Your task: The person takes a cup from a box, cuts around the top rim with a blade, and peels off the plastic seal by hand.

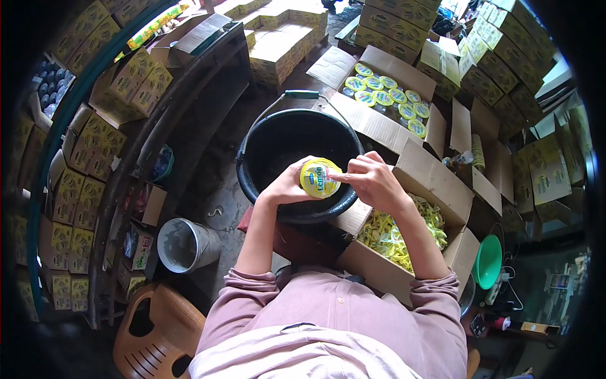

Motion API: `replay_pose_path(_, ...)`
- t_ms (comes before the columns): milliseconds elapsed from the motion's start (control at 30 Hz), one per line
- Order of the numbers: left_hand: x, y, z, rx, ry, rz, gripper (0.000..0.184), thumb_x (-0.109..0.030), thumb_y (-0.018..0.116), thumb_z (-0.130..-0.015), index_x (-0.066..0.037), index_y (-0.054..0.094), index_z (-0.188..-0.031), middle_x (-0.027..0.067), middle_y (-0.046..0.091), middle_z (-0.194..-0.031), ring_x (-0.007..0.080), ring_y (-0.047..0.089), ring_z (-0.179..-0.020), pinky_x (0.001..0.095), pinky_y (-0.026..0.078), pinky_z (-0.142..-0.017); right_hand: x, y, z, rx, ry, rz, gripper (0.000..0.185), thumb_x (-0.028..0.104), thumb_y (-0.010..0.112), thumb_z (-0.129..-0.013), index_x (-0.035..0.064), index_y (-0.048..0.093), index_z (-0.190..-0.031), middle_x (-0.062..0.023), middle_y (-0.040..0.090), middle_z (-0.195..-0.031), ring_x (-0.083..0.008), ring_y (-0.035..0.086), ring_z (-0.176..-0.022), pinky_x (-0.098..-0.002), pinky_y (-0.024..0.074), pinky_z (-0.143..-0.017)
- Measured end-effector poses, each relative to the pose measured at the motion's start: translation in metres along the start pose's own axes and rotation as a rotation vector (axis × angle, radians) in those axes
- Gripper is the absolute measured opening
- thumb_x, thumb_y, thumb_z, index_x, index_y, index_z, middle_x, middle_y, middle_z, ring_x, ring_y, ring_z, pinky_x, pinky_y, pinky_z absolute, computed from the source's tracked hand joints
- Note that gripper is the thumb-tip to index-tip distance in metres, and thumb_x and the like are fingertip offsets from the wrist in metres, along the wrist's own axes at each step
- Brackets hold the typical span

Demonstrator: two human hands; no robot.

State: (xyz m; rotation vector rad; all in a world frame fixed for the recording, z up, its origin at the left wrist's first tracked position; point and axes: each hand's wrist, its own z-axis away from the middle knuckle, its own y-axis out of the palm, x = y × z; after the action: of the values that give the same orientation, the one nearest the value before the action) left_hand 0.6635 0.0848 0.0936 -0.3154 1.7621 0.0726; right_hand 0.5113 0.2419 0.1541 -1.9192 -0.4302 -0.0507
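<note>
My left hand [282, 187] is wrapped round a cup [314, 181] with a yellow, printed lid that reads like "Lemon". The lid faces up toward me, above the near part of a large black bucket [243, 165]. From the right, the index finger of my right hand [379, 181] reaches out and touches the lid. Its other fingers are curled, and whatever may be inside them is hidden. Under my right forearm is an open carton [435, 174] full of crumpled yellow plastic strips [394, 237].
Beyond the bucket, an open carton [369, 117] holds several yellow-lidded cups [382, 98]. A pale bucket [205, 246] stands left, near an orange-brown chair [167, 325]. Printed cartons fill a shelf [211, 66] on the left; stacked cartons [394, 28] stand behind. A green bowl [488, 261] is at right.
</note>
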Motion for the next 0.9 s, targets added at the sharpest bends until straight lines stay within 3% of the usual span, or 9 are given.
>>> replay_pose_path(600, 0.002, 0.000, -0.001, 0.006, -0.033, -0.096, 0.055, -0.014, 0.078, -0.057, -0.003, 0.053, -0.105, 0.0063, 0.058, -0.099, 0.0141, 0.055, -0.093, 0.0277, 0.044, -0.086, -0.005, 0.000, 0.007, 0.136, 0.034, 0.208, 0.043, 0.001, 0.055, -0.071, 0.0287, 0.063, -0.102, 0.0008, 0.049, -0.074, -0.0145, 0.053, -0.076, -0.0308, 0.0378, -0.077)
replay_pose_path(900, 0.006, 0.001, 0.000, 0.002, -0.099, -0.185, 0.053, -0.015, 0.078, -0.057, -0.002, 0.054, -0.103, 0.0073, 0.058, -0.097, 0.0150, 0.056, -0.092, 0.0283, 0.045, -0.084, -0.012, 0.020, 0.001, 0.148, -0.033, 0.166, 0.040, 0.002, 0.056, -0.069, 0.0269, 0.065, -0.100, 0.0017, 0.050, -0.075, -0.0139, 0.053, -0.080, -0.0300, 0.0371, -0.078)
